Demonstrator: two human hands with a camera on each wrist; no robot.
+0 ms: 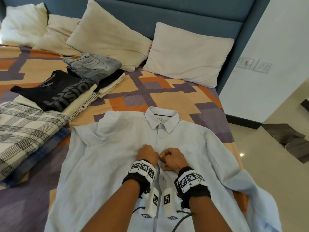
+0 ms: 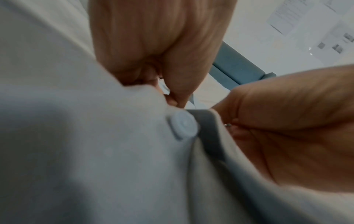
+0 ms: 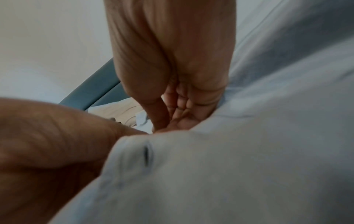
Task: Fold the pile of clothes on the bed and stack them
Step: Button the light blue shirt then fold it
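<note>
Our left hand (image 1: 147,154) and right hand (image 1: 172,158), fingers curled, pinch the two front edges of the pale blue button-up cotton shirt (image 1: 107,164) where they meet at mid-chest. Just below our left grip sits a round pale blue button (image 2: 184,125); below our right, a slit buttonhole (image 3: 146,154). The shirt lies face-up on the orange-and-purple patterned bedspread (image 1: 168,94); left of the grip, folded clothes (image 1: 50,92) lie stacked.

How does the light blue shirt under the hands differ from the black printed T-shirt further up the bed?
The light blue shirt lies spread open and unfolded; the black T-shirt is folded on a stack. The shirt has a collar and buttons; the T-shirt has grey lettering. Left hand and right hand pinch the shirt; the T-shirt lies untouched. Both rest on the bed.
</note>
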